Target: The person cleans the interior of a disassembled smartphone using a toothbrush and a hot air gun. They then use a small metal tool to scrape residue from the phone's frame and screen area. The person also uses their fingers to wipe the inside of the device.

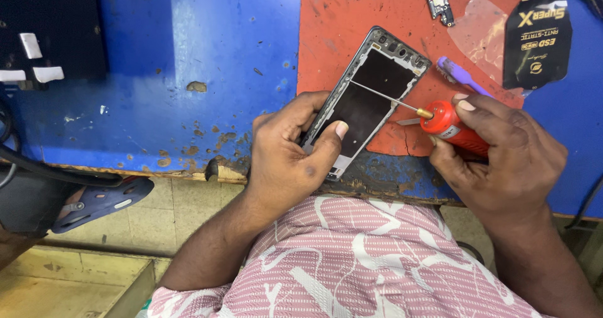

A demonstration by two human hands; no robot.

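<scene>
The phone frame (367, 98) lay on the red mat (333, 35), long axis running from near-left to far-right. The left hand (286, 151) pinched its near end, thumb on top. The right hand (502, 155), fingers closed around a red-handled screwdriver (443, 120), aimed the tip leftward over the frame's middle.

worn blue bench (188, 54) carries a red mat (333, 35).

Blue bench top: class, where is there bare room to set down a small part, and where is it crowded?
Free: the worn blue bench top between the dark box and the red mat. Crowded: the mat's right side, with the phone frame, circuit piece, purple brush, black packet and both hands.
</scene>
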